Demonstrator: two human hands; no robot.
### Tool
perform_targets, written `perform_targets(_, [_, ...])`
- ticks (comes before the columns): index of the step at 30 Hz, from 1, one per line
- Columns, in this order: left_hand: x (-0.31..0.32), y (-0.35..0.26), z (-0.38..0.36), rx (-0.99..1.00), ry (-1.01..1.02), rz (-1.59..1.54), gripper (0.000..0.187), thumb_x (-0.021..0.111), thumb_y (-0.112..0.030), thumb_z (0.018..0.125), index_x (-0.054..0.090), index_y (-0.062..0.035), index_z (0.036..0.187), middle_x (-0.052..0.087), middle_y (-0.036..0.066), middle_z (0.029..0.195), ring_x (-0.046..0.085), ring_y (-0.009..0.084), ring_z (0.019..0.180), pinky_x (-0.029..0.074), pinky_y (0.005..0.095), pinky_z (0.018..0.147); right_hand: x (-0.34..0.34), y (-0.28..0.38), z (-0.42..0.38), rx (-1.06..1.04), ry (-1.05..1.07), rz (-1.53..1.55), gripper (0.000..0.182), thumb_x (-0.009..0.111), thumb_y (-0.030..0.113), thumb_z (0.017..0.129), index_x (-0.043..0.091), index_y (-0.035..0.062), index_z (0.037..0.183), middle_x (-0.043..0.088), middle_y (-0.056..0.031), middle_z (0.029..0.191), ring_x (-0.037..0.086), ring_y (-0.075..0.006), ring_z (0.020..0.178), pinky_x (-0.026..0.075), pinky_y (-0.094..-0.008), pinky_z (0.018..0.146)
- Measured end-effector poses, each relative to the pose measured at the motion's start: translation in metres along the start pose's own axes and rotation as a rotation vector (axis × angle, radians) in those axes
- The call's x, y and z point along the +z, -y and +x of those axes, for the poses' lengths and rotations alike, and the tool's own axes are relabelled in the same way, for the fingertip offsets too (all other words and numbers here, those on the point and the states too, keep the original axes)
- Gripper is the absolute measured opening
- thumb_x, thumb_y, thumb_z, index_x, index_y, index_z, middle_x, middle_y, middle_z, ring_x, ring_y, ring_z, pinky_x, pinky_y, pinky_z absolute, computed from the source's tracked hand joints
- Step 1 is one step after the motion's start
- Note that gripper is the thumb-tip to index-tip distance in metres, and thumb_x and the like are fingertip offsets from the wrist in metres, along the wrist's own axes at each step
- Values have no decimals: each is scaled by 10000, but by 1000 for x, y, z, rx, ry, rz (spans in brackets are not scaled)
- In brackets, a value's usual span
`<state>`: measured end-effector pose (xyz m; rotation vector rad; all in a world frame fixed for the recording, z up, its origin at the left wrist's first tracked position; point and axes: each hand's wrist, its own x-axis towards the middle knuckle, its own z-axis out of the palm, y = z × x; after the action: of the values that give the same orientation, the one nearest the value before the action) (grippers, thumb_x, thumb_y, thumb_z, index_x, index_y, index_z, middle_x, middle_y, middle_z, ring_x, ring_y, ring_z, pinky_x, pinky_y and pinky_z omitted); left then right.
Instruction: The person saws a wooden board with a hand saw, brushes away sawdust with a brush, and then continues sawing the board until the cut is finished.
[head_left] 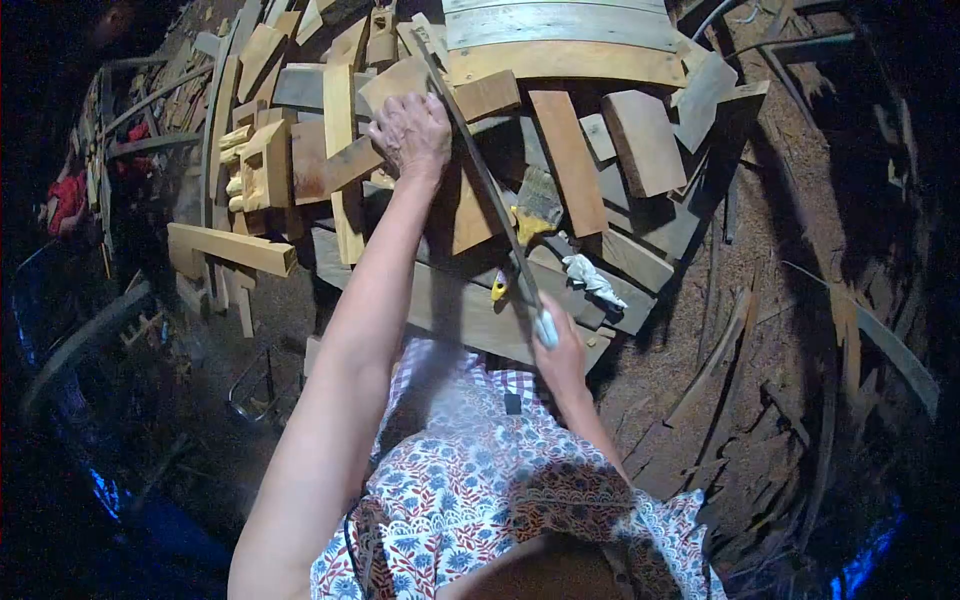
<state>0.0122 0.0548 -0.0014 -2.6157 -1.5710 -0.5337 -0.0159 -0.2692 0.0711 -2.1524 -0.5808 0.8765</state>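
My left hand (410,135) is closed over a short wooden board (357,164) lying slantwise on the wood pile. Fingertips are partly hidden. My right hand (562,358), near my lap, grips the pale handle of a long, narrow dark tool that looks like a hand saw (490,190). Its blade runs away from me, just right of my left hand, and crosses over the wood there. Whether the edge cuts into the board cannot be made out. Beneath and beside the blade lies a grey-and-yellow brush-like tool (536,205).
Wooden blocks and offcuts crowd the work surface, including a thick block (645,145), an orange-brown board (568,160) and a notched block (265,170). A crumpled white item (592,280) lies near my right hand. A plank stack (560,45) stands beyond; wood strips (720,350) litter the ground.
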Motion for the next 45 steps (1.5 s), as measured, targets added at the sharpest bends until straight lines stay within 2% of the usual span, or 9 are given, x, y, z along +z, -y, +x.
perform_targets(6, [-1,4,-1,61,55,4,337,424,-340,859,603,-56,834,555,156,908,504,327,923,337,480,829,2,18,46,-210,-45,45,526,608,3,747,472,132,1239,582,-183,1052,570,-367,971,467,-415,807])
perform_targets(11, [0,2,1,9,54,-8,362,404,-343,876,617,-51,856,567,167,932,506,335,953,340,492,840,15,41,97,-177,-7,63,528,615,9,736,460,125,1227,584,-184,1029,563,-384,943,451,-431,807])
perform_targets(17, [3,6,-1,-1,111,13,383,364,-403,904,574,-83,911,547,148,949,492,315,978,326,505,847,-11,-26,-20,-77,17,25,499,604,-23,750,498,91,1225,588,-181,1046,585,-346,942,466,-386,792])
perform_targets(20, [7,1,0,-15,37,22,378,392,-364,877,614,-58,893,556,164,944,499,317,960,329,474,858,-14,-22,-16,50,26,86,412,582,33,811,509,70,1215,574,-159,1136,573,-238,1037,439,-304,859])
perform_targets(25, [6,6,8,-26,114,5,404,380,-375,882,609,-45,922,559,172,982,495,321,993,330,490,863,-40,-21,5,-130,31,8,477,602,0,755,503,84,1214,579,-166,1083,582,-321,958,470,-364,803])
perform_targets(29, [8,5,17,-154,172,-41,468,377,-419,873,614,-33,991,560,199,1070,475,345,1088,304,518,917,-59,-9,-3,-65,71,-7,483,607,-2,738,512,91,1202,577,-173,1087,582,-326,954,473,-378,801])
perform_targets(37, [24,11,35,-171,82,-60,412,390,-348,816,692,-72,763,652,183,807,623,363,808,472,457,708,-52,-15,-3,41,120,18,460,579,-12,760,515,103,1201,588,-181,1105,587,-324,1005,469,-347,821])
perform_targets(40, [30,13,36,-194,74,-21,392,400,-337,795,693,-85,730,653,171,770,633,351,761,484,438,669,-34,6,42,-155,69,7,512,618,21,733,491,120,1219,592,-203,977,580,-368,909,468,-426,772])
perform_targets(45, [38,15,43,-190,55,2,393,408,-327,773,684,-61,686,650,170,756,630,353,728,471,458,652,-2,24,106,-241,36,68,522,633,13,715,486,98,1209,590,-214,1006,578,-378,913,468,-431,788])
